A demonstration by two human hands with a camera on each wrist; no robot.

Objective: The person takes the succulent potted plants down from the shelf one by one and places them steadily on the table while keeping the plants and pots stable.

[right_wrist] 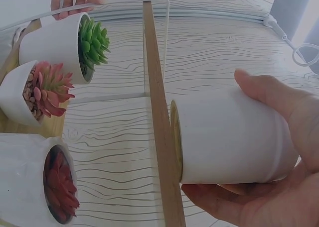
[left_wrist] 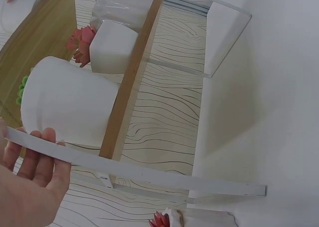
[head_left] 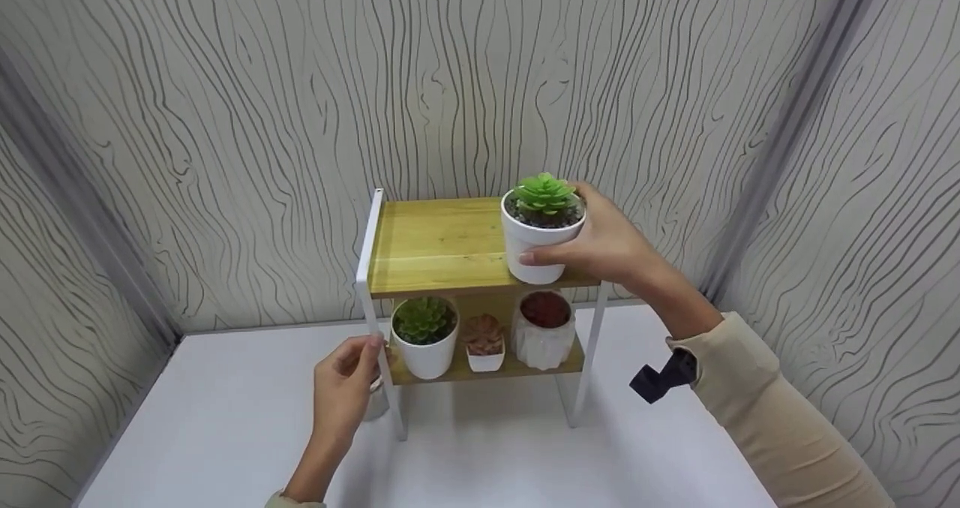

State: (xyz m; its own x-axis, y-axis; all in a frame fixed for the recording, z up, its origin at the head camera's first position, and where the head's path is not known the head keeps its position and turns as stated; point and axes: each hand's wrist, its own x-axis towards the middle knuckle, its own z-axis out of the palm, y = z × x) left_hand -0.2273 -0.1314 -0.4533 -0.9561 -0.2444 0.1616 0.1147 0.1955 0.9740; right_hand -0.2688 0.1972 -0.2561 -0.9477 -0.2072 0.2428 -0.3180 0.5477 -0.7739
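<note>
My right hand [head_left: 611,241] grips a white pot with a bright green succulent [head_left: 536,238] at the right end of the two-tier shelf's [head_left: 442,245] top board. In the right wrist view the base of the held pot [right_wrist: 229,137] is right by the board's edge; whether it touches is unclear. With its fingers behind and thumb in front, my left hand [left_wrist: 35,187] holds the shelf's white side post [left_wrist: 149,173]. On the lower board stand a green succulent in a white pot [head_left: 425,343], a small pink succulent [head_left: 484,341] and a dark red one in a whitish pot [head_left: 544,335].
Another small pot with a red plant [left_wrist: 199,218] stands on the white table [head_left: 225,418], just outside the shelf's left leg. Patterned wall panels [head_left: 450,80] rise behind the shelf. A black strap piece [head_left: 664,377] hangs from my right cuff.
</note>
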